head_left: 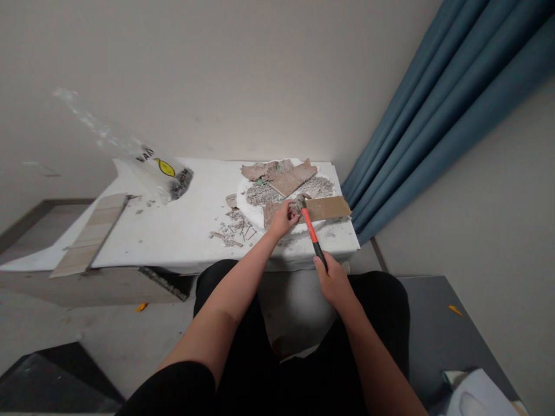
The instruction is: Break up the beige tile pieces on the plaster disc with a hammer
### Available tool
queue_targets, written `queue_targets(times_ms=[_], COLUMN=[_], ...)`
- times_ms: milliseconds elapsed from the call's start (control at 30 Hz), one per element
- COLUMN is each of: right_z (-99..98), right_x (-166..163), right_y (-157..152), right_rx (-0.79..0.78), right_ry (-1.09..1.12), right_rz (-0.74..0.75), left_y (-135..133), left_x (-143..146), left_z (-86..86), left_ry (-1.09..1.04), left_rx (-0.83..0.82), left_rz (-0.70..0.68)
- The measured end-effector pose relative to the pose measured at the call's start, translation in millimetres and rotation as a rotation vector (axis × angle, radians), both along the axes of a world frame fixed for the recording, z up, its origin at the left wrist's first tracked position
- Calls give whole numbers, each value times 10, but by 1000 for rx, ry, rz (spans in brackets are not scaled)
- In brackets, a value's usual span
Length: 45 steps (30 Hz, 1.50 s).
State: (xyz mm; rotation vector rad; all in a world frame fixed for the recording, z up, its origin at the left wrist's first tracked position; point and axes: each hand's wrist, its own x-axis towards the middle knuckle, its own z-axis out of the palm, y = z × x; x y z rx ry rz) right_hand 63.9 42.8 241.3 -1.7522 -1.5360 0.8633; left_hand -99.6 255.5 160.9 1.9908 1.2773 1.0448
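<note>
1. Right hand (333, 281) has its fingers clenched round the black grip of the hammer (310, 226), whose head sits on the tile (323, 209).
2. Left hand (284, 219) fingers are curled, pinning that tile's left end on the desk (186, 225).
3. Just behind: rubble (281, 190) and more broken tile pieces.
4. Scattered nails (240, 231) just left of the hand.
5. Further left, a plastic bag (160, 170) and a plank (91, 234).

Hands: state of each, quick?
Left hand: closed, pinching a small grey rubble piece.
Right hand: closed around the orange-and-black-handled hammer.
</note>
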Motion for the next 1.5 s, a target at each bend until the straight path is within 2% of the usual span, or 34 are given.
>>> queue_targets(times_ms=[133, 267, 667, 800, 933, 1300, 1400, 1500], right_z=[18, 10, 4, 0, 6, -91, -107, -123], right_x=[-9, -8, -11, -19, -34, -45, -39, -28], right_y=[-2, -6, 6, 11, 3, -22, -2, 3], right_rx=[40, -3, 27, -16, 33, -18, -54, -29], right_ry=[-19, -43, -48, -59, -55, -34, -46, -31], right_rz=[-2, -8, -14, -6, -8, -11, -2, 1], left_y=[12, 20, 17, 21, 22, 42, 37, 40], left_x=[1, 5, 7, 9, 12, 1, -35, -112], left_z=[-7, -12, -21, -17, -14, -64, -15, 84], left_ry=[12, 8, -1, 18, 8, 57, 68, 85], left_rx=[5, 1, 27, 14, 22, 9, 67, 174], left_rz=[-6, -4, -13, -1, -21, -19, -39, 1])
